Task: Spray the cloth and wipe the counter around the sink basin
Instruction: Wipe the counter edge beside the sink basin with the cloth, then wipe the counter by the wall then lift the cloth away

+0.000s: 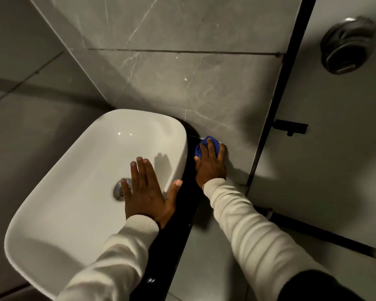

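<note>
A white rounded sink basin sits on a narrow black counter. My right hand presses a blue cloth onto the counter just right of the basin's far corner, close to the wall. Most of the cloth is hidden under my fingers. My left hand hovers flat over the basin's right rim with fingers spread and nothing in it. A metal drain shows at the bottom of the basin, partly behind my little finger. No spray bottle is in view.
Grey marble wall tiles rise behind the counter. To the right stands a white partition door with a black frame, a black latch and a round metal fitting.
</note>
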`<state>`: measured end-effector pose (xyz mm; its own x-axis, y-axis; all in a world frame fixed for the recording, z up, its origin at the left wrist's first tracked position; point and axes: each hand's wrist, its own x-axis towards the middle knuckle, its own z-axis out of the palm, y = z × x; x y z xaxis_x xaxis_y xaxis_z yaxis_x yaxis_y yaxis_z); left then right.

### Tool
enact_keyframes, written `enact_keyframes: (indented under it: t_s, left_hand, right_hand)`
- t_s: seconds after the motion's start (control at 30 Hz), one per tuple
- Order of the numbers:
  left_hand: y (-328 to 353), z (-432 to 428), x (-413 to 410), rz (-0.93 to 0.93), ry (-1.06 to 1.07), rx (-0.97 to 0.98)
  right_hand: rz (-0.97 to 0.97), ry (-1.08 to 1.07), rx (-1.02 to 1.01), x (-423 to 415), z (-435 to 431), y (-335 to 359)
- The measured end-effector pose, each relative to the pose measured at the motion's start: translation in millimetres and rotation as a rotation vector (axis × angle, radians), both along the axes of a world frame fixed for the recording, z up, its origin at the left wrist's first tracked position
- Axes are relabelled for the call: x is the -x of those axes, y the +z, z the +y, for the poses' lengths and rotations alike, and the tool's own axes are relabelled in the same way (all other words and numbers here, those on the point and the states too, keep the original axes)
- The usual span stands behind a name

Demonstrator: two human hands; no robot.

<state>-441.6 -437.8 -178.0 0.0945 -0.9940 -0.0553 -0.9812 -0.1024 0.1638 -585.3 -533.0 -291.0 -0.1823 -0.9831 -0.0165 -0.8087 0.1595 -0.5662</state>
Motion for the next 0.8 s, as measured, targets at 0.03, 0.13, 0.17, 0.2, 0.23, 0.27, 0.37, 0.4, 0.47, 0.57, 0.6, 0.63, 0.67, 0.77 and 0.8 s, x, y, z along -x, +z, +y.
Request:
enact_keyframes:
  t_s: [0.03, 0.13, 0.17, 0.2, 0.23, 0.27, 0.37, 0.4, 0.47, 0.57, 0.6, 0.63, 0.67, 0.77, 0.8]
  left_hand:
    - [1, 4, -1, 0.009, 0.0, 0.013]
    - [2, 26, -6, 0.073, -0.071, 0.06]
    - [2, 37, -10, 0.123, -0.105, 0.076]
    - [4, 51, -14, 0.176, -0.13, 0.082]
    - [3, 65, -18, 0.2, -0.154, 0.068]
    - [5, 80, -21, 0.173, -0.171, 0.052]
    - [14, 125, -28, 0.096, -0.18, 0.082]
    - [15, 139, -29, 0.195, -0.151, 0.118]
    - [19, 176, -31, 0.5, -0.033, 0.178]
    - [21, 237, -43, 0.952, 0.259, 0.249]
    - [24, 251, -45, 1.095, 0.324, 0.233]
    - [28, 268, -51, 1.232, 0.375, 0.222]
    - [32, 284, -60, 1.376, 0.384, 0.217]
    - [45, 314, -88, 1.691, 0.456, 0.274]
    - [49, 327, -103, 1.704, 0.523, 0.339]
  right_hand:
    - [-0.028, -0.028, -0.018, -4, 4, 3]
    - [-0.044, 0.006, -0.076, -11, 25, 15]
    - [-0.038, 0.039, -0.105, -11, 37, 18]
    - [-0.02, 0.087, -0.133, -11, 51, 26]
    - [-0.006, 0.143, -0.147, -11, 66, 32]
    - [-0.023, 0.202, -0.152, -11, 85, 40]
    - [-0.323, 0.276, -0.217, -19, 149, 73]
    - [-0.452, 0.259, -0.248, -22, 171, 80]
    - [-0.628, 0.226, -0.23, -28, 218, 93]
    - [-0.806, 0.222, -0.107, -47, 282, 117]
    - [-0.848, 0.24, -0.069, -53, 298, 126]
    - [-0.886, 0.291, -0.061, -66, 315, 137]
    - [-0.91, 0.353, -0.069, -80, 331, 146]
    - [-0.961, 0.573, -0.229, -124, 370, 165]
    - [-0.959, 0.652, -0.282, -145, 385, 173]
